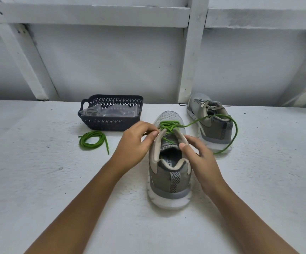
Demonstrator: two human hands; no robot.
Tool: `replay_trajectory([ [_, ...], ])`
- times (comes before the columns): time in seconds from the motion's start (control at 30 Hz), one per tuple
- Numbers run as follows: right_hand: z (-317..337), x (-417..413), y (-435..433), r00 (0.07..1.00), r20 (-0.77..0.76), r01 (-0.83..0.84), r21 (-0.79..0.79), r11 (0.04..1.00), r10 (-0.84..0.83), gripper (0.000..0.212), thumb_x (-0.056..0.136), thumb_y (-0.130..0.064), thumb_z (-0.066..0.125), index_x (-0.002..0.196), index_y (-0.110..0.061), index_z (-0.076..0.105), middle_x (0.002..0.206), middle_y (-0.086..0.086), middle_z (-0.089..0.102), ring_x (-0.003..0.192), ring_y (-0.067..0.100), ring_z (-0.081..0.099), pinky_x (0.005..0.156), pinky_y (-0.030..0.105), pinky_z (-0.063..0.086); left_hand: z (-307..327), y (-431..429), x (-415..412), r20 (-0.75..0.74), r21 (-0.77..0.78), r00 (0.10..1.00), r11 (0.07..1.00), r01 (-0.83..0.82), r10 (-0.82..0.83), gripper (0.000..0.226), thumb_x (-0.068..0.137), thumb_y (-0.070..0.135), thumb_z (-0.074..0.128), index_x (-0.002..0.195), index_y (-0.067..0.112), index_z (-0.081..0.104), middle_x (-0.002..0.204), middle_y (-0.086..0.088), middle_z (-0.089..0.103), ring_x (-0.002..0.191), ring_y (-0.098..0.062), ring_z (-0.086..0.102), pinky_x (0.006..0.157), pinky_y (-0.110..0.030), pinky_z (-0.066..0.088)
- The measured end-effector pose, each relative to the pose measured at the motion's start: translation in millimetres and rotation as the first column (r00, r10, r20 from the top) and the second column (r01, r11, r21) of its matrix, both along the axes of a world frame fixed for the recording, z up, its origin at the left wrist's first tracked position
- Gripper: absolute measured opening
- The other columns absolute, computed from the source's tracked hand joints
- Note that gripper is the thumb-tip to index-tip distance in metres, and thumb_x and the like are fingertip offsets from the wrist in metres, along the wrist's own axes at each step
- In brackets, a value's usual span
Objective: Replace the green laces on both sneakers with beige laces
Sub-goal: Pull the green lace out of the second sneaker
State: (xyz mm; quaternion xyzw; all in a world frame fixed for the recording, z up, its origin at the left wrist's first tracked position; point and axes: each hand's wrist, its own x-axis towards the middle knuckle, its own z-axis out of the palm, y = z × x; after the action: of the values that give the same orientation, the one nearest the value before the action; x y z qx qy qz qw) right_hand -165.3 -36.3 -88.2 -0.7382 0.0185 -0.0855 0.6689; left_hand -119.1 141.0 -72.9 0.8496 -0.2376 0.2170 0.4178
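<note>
- Pinching the green lace (168, 126) between thumb and curled forefinger, the left hand (135, 142) is working at the left eyelets of the near sneaker (168, 178), centre frame.
- The right hand (200, 154) is gripping that sneaker's right collar, thumb pressing on the rim.
- The lace's loose end is trailing right, over the far sneaker (211, 121).
- A second green lace (93, 142) is lying coiled, left of centre.
- Behind it, a dark basket (110, 124) is holding a clear plastic bag (111, 111).
</note>
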Motion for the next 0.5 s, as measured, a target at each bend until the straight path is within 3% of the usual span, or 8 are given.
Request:
replay_trajectory([
  [0.1,-0.6,0.3,-0.8,1.000,-0.006,-0.001,0.008,1.000,0.001,0.032,0.088,-0.026,0.063,0.120,-0.021,0.062,0.119,-0.003,0.063,0.088,-0.006,0.063,0.072,0.007,0.046,1.8,1.8,2.5,-0.058,-0.017,0.992,0.994,-0.110,0.109,0.010,0.095,0.005,0.049,0.092,0.004,0.059,0.089,0.000,0.054,0.081,-0.001,0.050,0.073,-0.007,0.036],
  [0.2,0.2,0.1,-1.9,1.000,-0.003,-0.004,0.001,1.000,0.004,0.030,0.090,-0.021,0.059,0.121,-0.020,0.061,0.118,-0.004,0.063,0.083,-0.011,0.062,0.069,0.004,0.044,7.8,11.7,6.7,-0.140,-0.153,0.960,0.953,-0.261,0.241,0.011,0.097,0.008,0.043,0.091,0.011,0.052,0.095,-0.008,0.056,0.086,-0.017,0.054,0.078,-0.023,0.043],
  [0.27,1.1,-0.5,-2.3,1.000,0.001,-0.012,-0.020,1.000,0.012,0.030,0.091,-0.023,0.058,0.121,-0.020,0.061,0.117,-0.005,0.063,0.085,-0.012,0.061,0.070,0.005,0.045,13.9,20.9,7.1,-0.173,-0.221,0.954,0.934,-0.282,0.247,0.018,0.095,0.006,0.046,0.081,0.015,0.050,0.086,-0.003,0.054,0.076,-0.009,0.051,0.069,-0.018,0.042],
  [0.37,3.0,0.3,-3.1,0.998,0.032,0.050,-0.121,0.991,-0.046,0.024,0.095,-0.034,0.050,0.108,-0.023,0.067,0.110,-0.003,0.064,0.094,-0.001,0.060,0.078,0.013,0.045,20.9,23.4,1.4,-0.130,-0.237,0.980,0.955,-0.180,0.153,0.024,0.088,0.005,0.050,0.065,0.014,0.053,0.076,0.001,0.051,0.067,0.001,0.047,0.065,-0.008,0.038],
  [0.43,7.9,6.4,-6.0,0.987,0.102,0.149,-0.238,0.960,-0.127,0.026,0.097,-0.031,0.047,0.098,-0.017,0.068,0.102,0.004,0.062,0.087,-0.003,0.057,0.080,0.011,0.043,19.4,17.8,-0.9,-0.100,-0.214,0.988,0.968,-0.133,0.114,0.017,0.081,0.014,0.048,0.067,0.009,0.054,0.077,0.004,0.051,0.070,0.003,0.048,0.067,-0.006,0.038],
  [0.5,17.4,18.0,-9.7,0.972,0.177,0.214,-0.399,0.892,-0.154,0.020,0.096,-0.019,0.050,0.105,-0.015,0.067,0.108,0.007,0.056,0.076,-0.005,0.053,0.071,0.002,0.037,14.7,13.3,0.2,-0.084,-0.203,0.991,0.972,-0.117,0.101,0.014,0.080,0.016,0.048,0.077,0.010,0.060,0.083,0.009,0.052,0.077,0.004,0.051,0.072,-0.006,0.039],
])
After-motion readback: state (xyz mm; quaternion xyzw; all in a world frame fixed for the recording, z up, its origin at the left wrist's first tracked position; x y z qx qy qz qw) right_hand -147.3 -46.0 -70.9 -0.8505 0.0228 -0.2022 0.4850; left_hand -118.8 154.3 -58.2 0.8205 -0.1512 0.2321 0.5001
